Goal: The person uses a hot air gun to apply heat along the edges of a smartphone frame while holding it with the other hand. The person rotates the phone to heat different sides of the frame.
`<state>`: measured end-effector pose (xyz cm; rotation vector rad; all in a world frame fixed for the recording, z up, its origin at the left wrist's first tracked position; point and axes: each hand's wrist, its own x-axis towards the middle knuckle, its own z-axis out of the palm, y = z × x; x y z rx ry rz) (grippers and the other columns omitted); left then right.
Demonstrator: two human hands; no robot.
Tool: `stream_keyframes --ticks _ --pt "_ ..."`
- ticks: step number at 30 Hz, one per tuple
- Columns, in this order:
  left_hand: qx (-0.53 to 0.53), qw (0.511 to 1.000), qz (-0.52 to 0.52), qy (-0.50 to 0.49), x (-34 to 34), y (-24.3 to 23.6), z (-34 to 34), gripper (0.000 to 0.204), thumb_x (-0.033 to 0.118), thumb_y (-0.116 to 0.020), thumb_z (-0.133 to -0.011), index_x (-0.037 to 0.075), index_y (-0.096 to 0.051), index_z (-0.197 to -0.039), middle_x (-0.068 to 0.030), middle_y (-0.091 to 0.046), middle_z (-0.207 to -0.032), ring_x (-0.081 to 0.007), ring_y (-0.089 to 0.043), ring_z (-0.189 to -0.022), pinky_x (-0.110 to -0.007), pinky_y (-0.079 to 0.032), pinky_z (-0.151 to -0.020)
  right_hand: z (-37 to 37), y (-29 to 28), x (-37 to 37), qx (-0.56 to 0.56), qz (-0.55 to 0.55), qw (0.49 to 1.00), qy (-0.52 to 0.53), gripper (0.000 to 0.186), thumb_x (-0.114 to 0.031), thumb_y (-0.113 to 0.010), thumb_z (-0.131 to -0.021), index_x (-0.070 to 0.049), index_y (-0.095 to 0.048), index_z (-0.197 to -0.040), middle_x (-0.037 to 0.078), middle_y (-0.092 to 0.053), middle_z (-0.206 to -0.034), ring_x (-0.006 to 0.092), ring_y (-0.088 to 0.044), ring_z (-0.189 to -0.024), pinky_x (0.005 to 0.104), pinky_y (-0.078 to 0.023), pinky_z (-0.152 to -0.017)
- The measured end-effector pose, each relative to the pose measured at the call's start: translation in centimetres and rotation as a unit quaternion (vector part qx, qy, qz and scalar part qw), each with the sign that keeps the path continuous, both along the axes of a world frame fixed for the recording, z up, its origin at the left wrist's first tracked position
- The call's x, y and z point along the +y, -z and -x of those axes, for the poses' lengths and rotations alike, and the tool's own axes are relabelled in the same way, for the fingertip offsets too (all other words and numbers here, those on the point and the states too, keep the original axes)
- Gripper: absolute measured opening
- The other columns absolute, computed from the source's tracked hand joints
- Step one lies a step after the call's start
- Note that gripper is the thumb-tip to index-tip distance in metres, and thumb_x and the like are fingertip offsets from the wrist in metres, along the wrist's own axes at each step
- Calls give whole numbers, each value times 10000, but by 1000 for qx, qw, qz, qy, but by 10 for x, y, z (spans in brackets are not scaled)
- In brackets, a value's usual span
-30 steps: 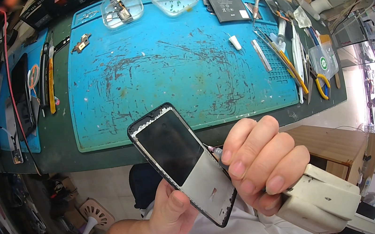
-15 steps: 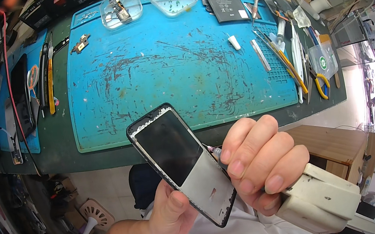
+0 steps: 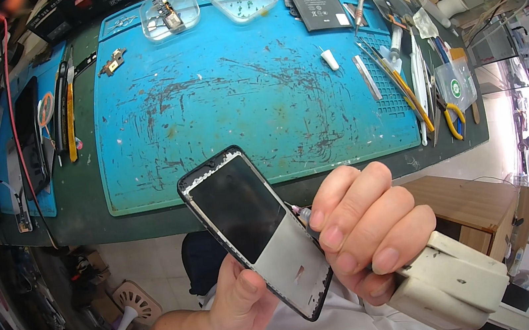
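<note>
While two hands meet at a phone (image 3: 253, 233): it is held in the air over the worker's lap, tilted, its upper end leaning left and overlapping the near edge of the surface (image 3: 152, 225) in this view.
Left hand (image 3: 233, 306): cradles the phone low on its left side, thumb by the rim, the other fingers mostly hidden behind.
Right hand (image 3: 373, 227): curled tightly around a thin-tipped tool (image 3: 307, 214), its tip at the phone's right edge; contact cannot be made out. A cream box (image 3: 453, 280) sits right by the fingers; whether they grip it too cannot be told.
Edge work: best done, it seems, with the left hand steady, the tip kept low along the rim and the pace even, with pressure light enough to spare the screen.
Against a second ago: almost nothing has changed; both hands keep their hold, and phone and tool appear shifted a hair to the left.
</note>
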<state>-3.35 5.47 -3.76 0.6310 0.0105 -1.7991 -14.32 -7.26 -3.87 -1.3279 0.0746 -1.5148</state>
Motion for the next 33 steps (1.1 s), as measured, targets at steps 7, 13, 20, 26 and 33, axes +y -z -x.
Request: stream_keyframes --ticks 7,13,20,26,33 --pt "14 1000 -14 -2 2 -1 0 964 589 -764 -845 32 -359 -1521 -73 -520 -1454 -191 -507 -1341 -409 -404 -1116 -1 -2 0 -3 -4 1000 -6 142 -102 -757 -885 -74 -641 -962 73 -670 -905 241 -641 -908 385 -541 -767" --pt "5 1000 -5 -1 -2 -1 0 968 588 -765 -843 29 -357 -1520 -76 -520 -1452 -195 -509 -1339 -416 -411 -1112 -1 -1 -1 -17 -26 999 -12 151 -128 -775 -874 -65 -646 -919 73 -662 -873 234 -602 -840 372 -526 -723" --pt "9 1000 -3 -3 -1 0 0 966 583 -768 -843 29 -358 -1519 -81 -520 -1452 -199 -510 -1340 -420 -409 -1114 2 -1 0 -12 -30 999 -24 167 -139 -785 -868 -63 -643 -913 71 -658 -861 226 -580 -807 360 -516 -695" --pt "5 1000 5 2 -2 -1 -1 961 583 -767 -845 29 -362 -1517 -80 -522 -1450 -196 -513 -1334 -416 -416 -1106 1 -3 1 -8 -37 999 -15 166 -131 -789 -860 -64 -642 -898 68 -656 -854 223 -589 -795 357 -517 -684" --pt "-9 1000 -8 0 -2 -3 0 968 600 -762 -840 17 -374 -1508 -84 -531 -1438 -195 -522 -1321 -415 -425 -1094 7 -3 -7 84 44 995 -23 221 -309 -669 -995 -150 -518 -965 -6 -579 -822 166 -568 -858 264 -483 -668"
